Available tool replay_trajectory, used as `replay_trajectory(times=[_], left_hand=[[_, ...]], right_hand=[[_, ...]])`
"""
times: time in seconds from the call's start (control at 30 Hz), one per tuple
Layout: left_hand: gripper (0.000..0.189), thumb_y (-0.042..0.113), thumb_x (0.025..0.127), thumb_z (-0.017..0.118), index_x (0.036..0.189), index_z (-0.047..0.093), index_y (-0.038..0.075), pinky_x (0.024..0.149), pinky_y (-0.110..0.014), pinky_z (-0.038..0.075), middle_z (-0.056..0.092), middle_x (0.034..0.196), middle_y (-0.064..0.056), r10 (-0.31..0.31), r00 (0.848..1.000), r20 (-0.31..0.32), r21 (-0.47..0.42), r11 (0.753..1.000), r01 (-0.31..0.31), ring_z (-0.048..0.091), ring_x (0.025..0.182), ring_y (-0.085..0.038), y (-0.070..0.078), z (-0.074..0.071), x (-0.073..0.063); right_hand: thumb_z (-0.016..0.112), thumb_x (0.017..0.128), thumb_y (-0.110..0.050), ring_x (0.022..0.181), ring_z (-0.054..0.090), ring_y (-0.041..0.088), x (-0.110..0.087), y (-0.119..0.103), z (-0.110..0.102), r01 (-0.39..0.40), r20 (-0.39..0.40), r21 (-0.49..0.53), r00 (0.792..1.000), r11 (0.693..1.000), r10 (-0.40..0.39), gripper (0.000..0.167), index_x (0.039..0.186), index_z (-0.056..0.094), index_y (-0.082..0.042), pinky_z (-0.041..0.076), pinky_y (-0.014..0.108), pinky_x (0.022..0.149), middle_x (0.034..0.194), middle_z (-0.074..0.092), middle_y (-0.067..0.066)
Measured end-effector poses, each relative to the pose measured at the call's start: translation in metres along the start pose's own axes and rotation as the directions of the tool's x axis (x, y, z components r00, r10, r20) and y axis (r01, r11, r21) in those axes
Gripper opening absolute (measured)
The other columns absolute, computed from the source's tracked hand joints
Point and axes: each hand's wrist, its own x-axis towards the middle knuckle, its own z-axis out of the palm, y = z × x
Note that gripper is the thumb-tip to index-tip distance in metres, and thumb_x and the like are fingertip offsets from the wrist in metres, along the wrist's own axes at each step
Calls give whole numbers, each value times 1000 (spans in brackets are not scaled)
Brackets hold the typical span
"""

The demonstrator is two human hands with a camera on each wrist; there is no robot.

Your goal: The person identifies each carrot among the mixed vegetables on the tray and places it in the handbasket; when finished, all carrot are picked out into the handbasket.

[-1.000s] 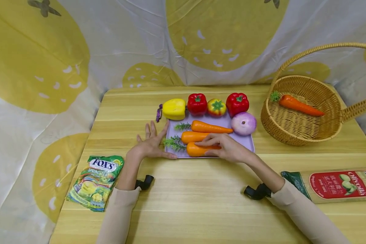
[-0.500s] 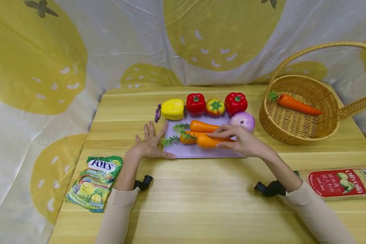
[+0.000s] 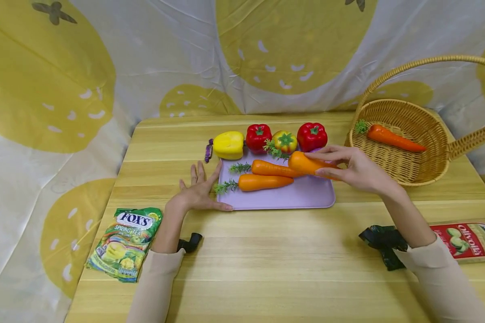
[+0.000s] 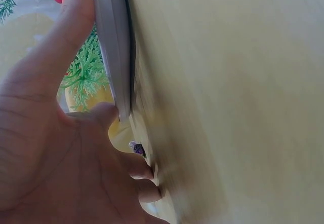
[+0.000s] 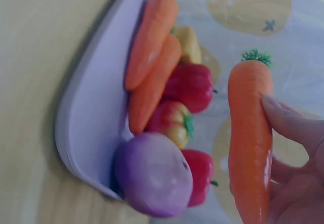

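My right hand point(image 3: 359, 168) grips an orange carrot point(image 3: 301, 163) between thumb and fingers, held up over the right part of the lilac tray point(image 3: 275, 200). In the right wrist view the held carrot point(image 5: 249, 127) hangs apart from the tray. Two more carrots, a front one point(image 3: 264, 182) and a rear one point(image 3: 268, 168), lie in the tray. The purple onion point(image 5: 152, 176) at the tray's right end is hidden behind my right hand in the head view. My left hand point(image 3: 194, 194) spreads its fingers at the tray's left edge, thumb against the front corner.
Along the tray's back sit a yellow pepper point(image 3: 228, 145), two red peppers, and a red-yellow tomato-like fruit point(image 3: 285, 141). A handled wicker basket point(image 3: 404, 166) at right holds a carrot point(image 3: 394, 138). A candy bag point(image 3: 125, 244) lies left, a pasta pack point(image 3: 465, 240) front right.
My right hand has lifted the front carrot out of the row and carried it right and backward over the tray. The left hand has stayed in place.
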Motion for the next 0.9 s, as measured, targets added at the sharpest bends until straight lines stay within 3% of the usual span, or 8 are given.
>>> replay_trajectory(times=[0.17,0.27,0.43,0.6,0.77,0.9], left_hand=[[143,87,61,76,161,-17,46,112,-81,-19,-41,162,-21,4,1000,-6,-1,1000,-4,-40,150,-40,-3,1,3],[145,90,58,75,161,-17,46,112,-81,-19,-41,162,-21,5,1000,-7,-1,1000,-5,-39,150,-41,-3,1,3],[144,89,59,76,161,-17,46,113,-80,-19,-41,162,-20,4,1000,-5,-6,1000,-4,-39,151,-41,-1,1,1],[142,85,62,78,161,-16,47,112,-81,-19,-41,162,-21,11,1000,-14,-2,1000,-11,-38,151,-42,2,0,-2],[141,85,63,77,161,-17,47,111,-82,-19,-42,162,-21,12,1000,-23,5,1000,-12,-38,151,-42,-1,2,0],[141,86,63,77,161,-17,47,110,-83,-19,-42,161,-21,20,999,-25,-2,1000,-20,-38,151,-43,-2,3,0]], right_hand=[[76,93,-6,102,61,6,-5,3,-20,-47,-71,-20,996,999,46,43,134,72,-20,50,15,74,124,72,6],[76,93,-7,99,60,7,-9,7,-34,-60,-101,-36,993,998,56,43,134,71,-20,48,17,69,123,71,-4],[75,92,0,91,57,10,-18,17,-60,-48,-147,-18,988,999,45,44,134,70,-10,48,18,59,118,71,-19],[72,93,5,78,58,9,-29,27,-94,-59,-159,-10,986,998,56,43,135,68,-3,46,20,51,116,71,-13],[68,96,5,94,59,1,-36,43,-127,-74,-147,-52,987,996,66,43,138,65,-3,47,11,62,125,68,-22],[66,97,4,92,56,-2,-42,58,-144,-115,-152,-46,983,992,107,42,139,65,-3,37,16,52,126,65,-32]])
